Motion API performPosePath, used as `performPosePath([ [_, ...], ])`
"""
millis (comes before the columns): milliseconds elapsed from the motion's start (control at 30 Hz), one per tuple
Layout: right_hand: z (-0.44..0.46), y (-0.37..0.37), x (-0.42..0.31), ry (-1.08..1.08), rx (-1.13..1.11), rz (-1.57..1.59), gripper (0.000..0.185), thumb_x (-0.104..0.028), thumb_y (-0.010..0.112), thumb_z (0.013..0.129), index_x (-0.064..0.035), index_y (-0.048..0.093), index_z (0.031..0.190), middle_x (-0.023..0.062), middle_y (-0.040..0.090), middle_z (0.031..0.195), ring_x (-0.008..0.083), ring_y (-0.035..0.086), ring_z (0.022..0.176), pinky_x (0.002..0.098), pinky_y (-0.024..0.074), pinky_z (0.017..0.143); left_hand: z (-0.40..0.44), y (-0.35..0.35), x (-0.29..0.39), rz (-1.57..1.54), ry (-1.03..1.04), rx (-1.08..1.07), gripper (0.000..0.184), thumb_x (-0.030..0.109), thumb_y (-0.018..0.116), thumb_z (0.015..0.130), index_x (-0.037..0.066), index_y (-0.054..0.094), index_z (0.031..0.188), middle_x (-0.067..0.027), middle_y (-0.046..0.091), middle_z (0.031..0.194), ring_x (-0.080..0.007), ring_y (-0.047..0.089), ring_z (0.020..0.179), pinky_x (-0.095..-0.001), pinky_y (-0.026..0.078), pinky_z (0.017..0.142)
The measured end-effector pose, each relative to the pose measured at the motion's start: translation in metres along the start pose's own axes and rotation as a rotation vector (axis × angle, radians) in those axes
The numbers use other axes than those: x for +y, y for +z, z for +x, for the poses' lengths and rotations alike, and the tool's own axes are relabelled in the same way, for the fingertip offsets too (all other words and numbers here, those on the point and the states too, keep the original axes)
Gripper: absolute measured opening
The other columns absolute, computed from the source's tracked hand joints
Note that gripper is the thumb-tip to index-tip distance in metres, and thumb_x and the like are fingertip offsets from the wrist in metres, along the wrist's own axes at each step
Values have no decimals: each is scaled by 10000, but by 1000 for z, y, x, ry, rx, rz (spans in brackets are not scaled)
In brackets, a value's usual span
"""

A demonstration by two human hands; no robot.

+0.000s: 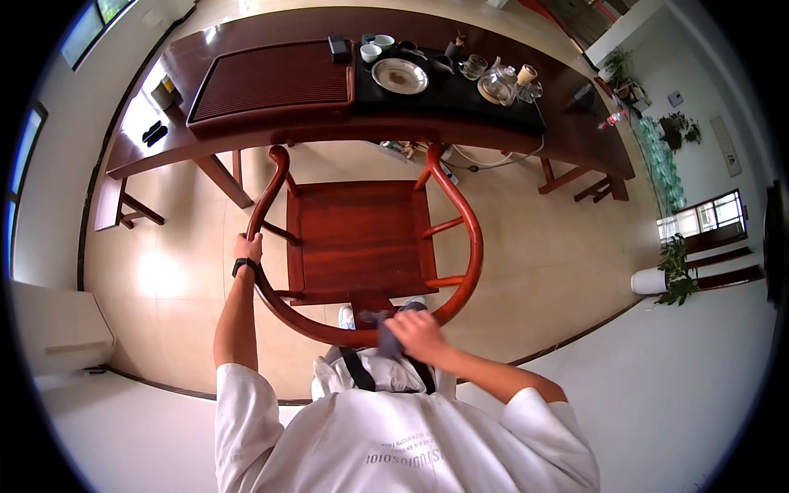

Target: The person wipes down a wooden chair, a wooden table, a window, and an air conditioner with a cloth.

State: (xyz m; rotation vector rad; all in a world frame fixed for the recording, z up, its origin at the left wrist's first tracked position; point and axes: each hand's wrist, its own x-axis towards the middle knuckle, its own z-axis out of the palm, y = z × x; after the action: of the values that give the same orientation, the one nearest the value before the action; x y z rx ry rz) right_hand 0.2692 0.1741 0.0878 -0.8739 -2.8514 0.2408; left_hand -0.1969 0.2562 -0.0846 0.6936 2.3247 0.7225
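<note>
Right below me stands a reddish wooden armchair [357,238] with a curved rail running round its back and sides. My left hand [248,248], with a dark band on the wrist, is closed around the rail's left side. At the rear of the rail, my right hand [415,333] has its fingers closed on a dark grey cloth [389,338]. The cloth lies against the top of the rail, and it is partly blurred.
Beyond the chair is a long dark wooden table [271,29] bearing a ribbed tea tray [275,82], a round metal plate [399,76], cups and a glass teapot [496,85]. A cable hangs beneath it. Potted plants [649,281] stand at the right wall.
</note>
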Motion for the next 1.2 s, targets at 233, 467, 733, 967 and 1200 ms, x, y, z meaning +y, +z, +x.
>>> performPosePath([
  [233, -34, -21, 144, -118, -84, -60, 252, -58, 650, 655, -126, 608, 894, 30, 581, 866, 219, 567, 916, 432, 381, 963, -15, -2, 13, -10, -17, 41, 537, 403, 586, 778, -3, 525, 1124, -251, 639, 972, -389, 611, 948, -436, 472, 846],
  [467, -36, -14, 148, -105, -140, -32, 254, -67, 671, 628, -110, 615, 872, 42, 585, 836, 225, 568, 909, 443, 362, 978, -42, -13, 42, 99, -33, 73, 535, 405, 588, 793, 12, 500, 1146, -238, 630, 1024, -379, 602, 980, -438, 463, 865],
  [733, -15, -28, 106, -202, -219, 98, 440, -139, 692, 617, -135, 612, 1049, 43, 605, 908, 219, 588, 933, 443, 347, 1007, -51, -18, 51, 117, -65, 56, 545, 419, 580, 797, 20, 476, 1154, -244, 622, 1040, -381, 595, 995, -443, 457, 875],
  [967, 30, -4, -9, -1, -344, 174, 733, -81, 678, 617, -33, 418, 1301, 131, 579, 1055, 279, 565, 1026, 388, 474, 844, -46, -16, 51, 93, -23, 62, 548, 404, 590, 795, 30, 473, 1177, -213, 582, 1124, -354, 567, 1043, -429, 442, 898],
  [1200, 103, 22, -91, 90, -321, 166, 767, -134, 686, 653, -24, 353, 1335, 156, 554, 1100, 293, 533, 1043, 398, 451, 842, -102, -24, 86, 74, 655, 309, 383, 234, 625, 786, 113, 538, 1138, -110, 564, 1118, -302, 521, 1047, -412, 425, 885],
])
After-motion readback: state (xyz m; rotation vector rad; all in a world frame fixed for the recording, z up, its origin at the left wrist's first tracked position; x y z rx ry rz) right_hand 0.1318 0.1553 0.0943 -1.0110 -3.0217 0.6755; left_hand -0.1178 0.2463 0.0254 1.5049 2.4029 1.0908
